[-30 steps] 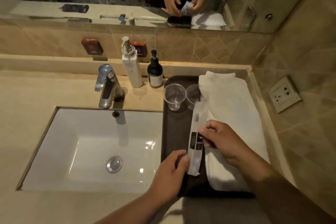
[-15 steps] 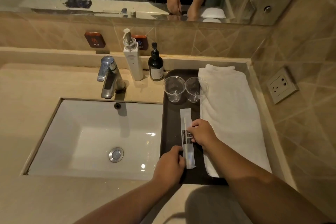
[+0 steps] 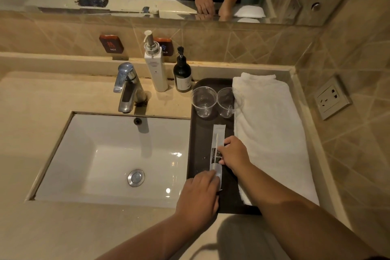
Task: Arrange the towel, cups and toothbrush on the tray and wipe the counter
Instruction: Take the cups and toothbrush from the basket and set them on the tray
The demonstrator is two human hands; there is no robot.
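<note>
A dark rectangular tray sits on the counter right of the sink. A folded white towel lies along its right side. Two clear plastic cups stand upright side by side at the tray's far end. A wrapped toothbrush lies flat lengthwise on the tray between the cups and the near edge. My left hand pinches the packet's near end. My right hand holds its middle from the right side.
A white sink basin with a chrome faucet fills the left. A white pump bottle and a dark pump bottle stand behind the tray. A wall socket is on the right wall. A mirror spans the back.
The toothbrush packet came down from being held tilted above the tray to lying flat on it. Both hands followed it down and stay on it.
</note>
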